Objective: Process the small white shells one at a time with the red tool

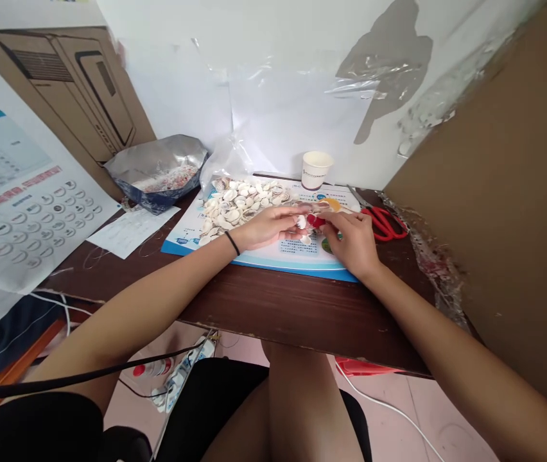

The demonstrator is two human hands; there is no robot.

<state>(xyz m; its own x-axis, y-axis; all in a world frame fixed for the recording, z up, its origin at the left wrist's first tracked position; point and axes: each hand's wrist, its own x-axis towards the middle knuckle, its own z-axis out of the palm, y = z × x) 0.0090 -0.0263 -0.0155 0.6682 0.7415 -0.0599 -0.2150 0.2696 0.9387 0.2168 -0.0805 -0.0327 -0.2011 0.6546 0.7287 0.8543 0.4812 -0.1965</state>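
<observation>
My left hand (271, 228) is closed around a small white shell (301, 222), pinched between thumb and fingers. Close by on the right, my right hand (353, 239) pinches a small red object (315, 221) beside the shell; its exact kind cannot be made out. Both hands are over a blue and white printed sheet (273, 260) on the dark table. A pile of pale shells (235, 205) lies on the sheet, behind and left of my left hand. Something orange-yellow (330, 204) lies just behind my right hand.
A paper cup (316, 171) stands at the back. Red-handled scissors (383, 222) lie to the right, near crumpled clear plastic (440, 269) along a cardboard wall (504, 167). At the back left sits an open bag (160, 173) of small bits, with white paper (129, 234) in front.
</observation>
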